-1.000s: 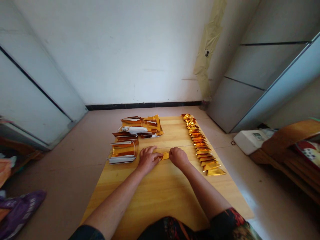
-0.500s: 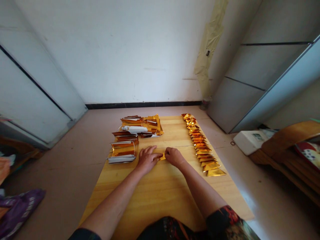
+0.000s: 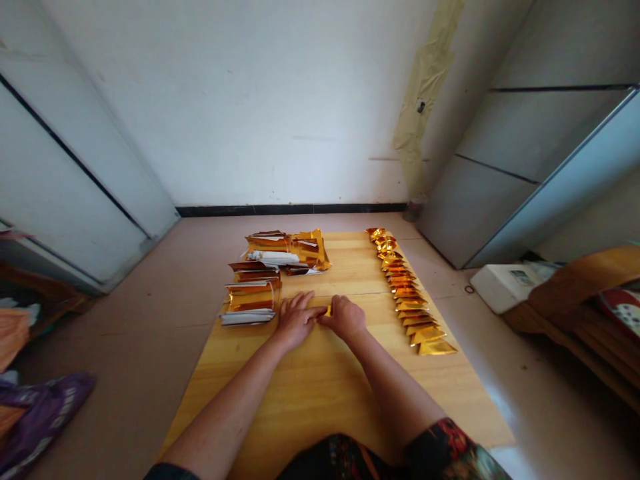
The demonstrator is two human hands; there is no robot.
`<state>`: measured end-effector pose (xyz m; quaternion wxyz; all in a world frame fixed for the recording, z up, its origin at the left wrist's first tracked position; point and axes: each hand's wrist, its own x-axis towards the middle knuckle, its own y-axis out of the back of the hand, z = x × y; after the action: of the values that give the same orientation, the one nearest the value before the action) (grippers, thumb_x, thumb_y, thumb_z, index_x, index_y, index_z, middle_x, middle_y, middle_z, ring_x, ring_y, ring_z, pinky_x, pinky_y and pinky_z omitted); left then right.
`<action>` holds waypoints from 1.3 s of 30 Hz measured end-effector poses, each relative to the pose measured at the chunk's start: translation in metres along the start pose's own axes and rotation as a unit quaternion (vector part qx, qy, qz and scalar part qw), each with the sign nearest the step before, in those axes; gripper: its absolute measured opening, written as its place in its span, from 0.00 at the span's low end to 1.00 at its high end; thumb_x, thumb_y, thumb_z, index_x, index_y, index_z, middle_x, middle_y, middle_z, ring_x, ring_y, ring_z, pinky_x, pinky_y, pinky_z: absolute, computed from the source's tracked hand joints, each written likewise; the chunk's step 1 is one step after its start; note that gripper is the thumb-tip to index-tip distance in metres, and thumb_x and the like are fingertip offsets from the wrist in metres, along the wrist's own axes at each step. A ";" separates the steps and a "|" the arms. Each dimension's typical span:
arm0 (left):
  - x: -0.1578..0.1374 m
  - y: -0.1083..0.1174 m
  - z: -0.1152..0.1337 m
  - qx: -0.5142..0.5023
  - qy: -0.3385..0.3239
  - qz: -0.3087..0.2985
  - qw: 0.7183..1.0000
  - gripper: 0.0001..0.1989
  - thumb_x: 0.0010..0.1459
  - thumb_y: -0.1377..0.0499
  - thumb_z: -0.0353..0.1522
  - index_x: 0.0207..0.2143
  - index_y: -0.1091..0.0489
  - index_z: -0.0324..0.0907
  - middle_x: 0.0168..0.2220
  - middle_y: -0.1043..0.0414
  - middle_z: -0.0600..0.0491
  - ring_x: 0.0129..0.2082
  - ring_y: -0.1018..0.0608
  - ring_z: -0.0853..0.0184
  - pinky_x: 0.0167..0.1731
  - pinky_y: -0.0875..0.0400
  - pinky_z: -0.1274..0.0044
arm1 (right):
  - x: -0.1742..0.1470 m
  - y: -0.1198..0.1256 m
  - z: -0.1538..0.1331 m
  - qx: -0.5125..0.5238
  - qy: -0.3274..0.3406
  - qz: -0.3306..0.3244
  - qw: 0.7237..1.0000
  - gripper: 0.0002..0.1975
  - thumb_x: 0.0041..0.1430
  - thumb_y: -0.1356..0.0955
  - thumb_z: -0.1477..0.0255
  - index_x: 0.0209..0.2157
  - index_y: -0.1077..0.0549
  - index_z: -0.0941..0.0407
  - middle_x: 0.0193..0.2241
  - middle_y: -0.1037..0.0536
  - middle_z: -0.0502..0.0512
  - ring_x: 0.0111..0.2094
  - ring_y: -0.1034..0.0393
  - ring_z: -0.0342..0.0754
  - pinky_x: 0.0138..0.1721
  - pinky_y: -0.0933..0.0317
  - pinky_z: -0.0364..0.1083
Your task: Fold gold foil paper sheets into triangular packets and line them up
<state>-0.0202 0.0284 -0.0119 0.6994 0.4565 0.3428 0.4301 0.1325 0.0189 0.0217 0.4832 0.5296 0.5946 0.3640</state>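
A small folded piece of gold foil paper [image 3: 329, 311] lies on the wooden table [image 3: 300, 393] between my hands, mostly covered by the fingers. My left hand [image 3: 297, 321] rests flat with its fingers spread, and its thumb reaches to the paper's left side. Curled at the paper's right side, my right hand [image 3: 349, 316] is closed on it, thumb low against it. Left of my left hand sits a bundle of gold foil sheets [image 3: 251, 297] with white backs. A row of folded gold foil pieces [image 3: 413, 310] runs down the table's right side.
Another gold foil bundle [image 3: 305, 251] lies at the table's far left. Beyond the table is a white wall [image 3: 280, 100]. A grey cabinet [image 3: 495, 173] stands back right, near a white box [image 3: 503, 287]. A purple bag [image 3: 50, 417] lies on the floor at left.
My right hand has shifted slightly nearer to my left thumb, its own thumb now lower, and less of the gold paper shows. My left hand stays spread on the table.
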 end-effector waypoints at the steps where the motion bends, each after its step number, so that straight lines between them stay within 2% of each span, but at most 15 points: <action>1: 0.000 0.000 0.000 0.003 0.000 -0.002 1.000 0.22 0.58 0.48 0.30 0.51 0.33 0.62 0.65 0.50 0.57 0.64 0.47 0.56 0.59 0.56 0.54 | 0.000 0.000 -0.002 -0.004 -0.007 0.001 1.000 0.20 0.52 0.34 0.58 0.42 0.30 0.57 0.40 0.25 0.61 0.39 0.27 0.52 0.35 0.39 0.45; 9: 0.000 0.001 0.000 -0.002 0.005 -0.005 1.000 0.23 0.58 0.48 0.30 0.52 0.35 0.64 0.65 0.50 0.58 0.64 0.48 0.57 0.59 0.57 0.55 | 0.007 0.003 0.005 0.033 -0.024 -0.027 0.999 0.15 0.47 0.30 0.65 0.37 0.30 0.55 0.37 0.24 0.57 0.38 0.28 0.50 0.33 0.41 0.42; 14: 0.002 0.001 0.000 -0.006 0.010 -0.012 1.000 0.22 0.58 0.49 0.30 0.51 0.34 0.64 0.65 0.50 0.60 0.64 0.48 0.57 0.59 0.58 0.54 | 0.015 0.000 0.020 0.079 -0.028 -0.030 0.996 0.08 0.45 0.30 0.74 0.31 0.29 0.55 0.32 0.23 0.53 0.33 0.30 0.44 0.29 0.47 0.40; 18: 0.002 0.001 0.000 -0.007 0.011 -0.010 1.000 0.22 0.59 0.49 0.30 0.51 0.33 0.64 0.65 0.50 0.60 0.64 0.48 0.57 0.60 0.58 0.55 | 0.019 -0.004 0.030 0.106 -0.020 -0.016 0.994 0.08 0.42 0.30 0.78 0.29 0.28 0.56 0.29 0.24 0.51 0.29 0.33 0.43 0.27 0.48 0.39; 32: 0.002 0.005 0.004 -0.001 0.018 -0.019 1.000 0.20 0.60 0.49 0.32 0.50 0.33 0.65 0.64 0.49 0.59 0.64 0.48 0.57 0.59 0.57 0.55 | 0.018 0.005 0.050 0.121 -0.018 -0.004 0.992 0.08 0.40 0.32 0.82 0.26 0.26 0.57 0.27 0.24 0.52 0.28 0.35 0.42 0.27 0.48 0.38; 39: 0.002 0.005 0.003 -0.003 0.017 -0.022 1.000 0.19 0.60 0.50 0.32 0.50 0.33 0.63 0.65 0.51 0.59 0.64 0.48 0.57 0.59 0.57 0.55 | 0.018 0.007 0.060 0.132 -0.044 -0.011 0.990 0.08 0.41 0.32 0.81 0.27 0.26 0.58 0.24 0.24 0.52 0.25 0.35 0.42 0.26 0.49 0.38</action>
<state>-0.0180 0.0304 -0.0063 0.7039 0.4393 0.3640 0.4230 0.1928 0.0335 0.0091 0.4389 0.5974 0.6214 0.2537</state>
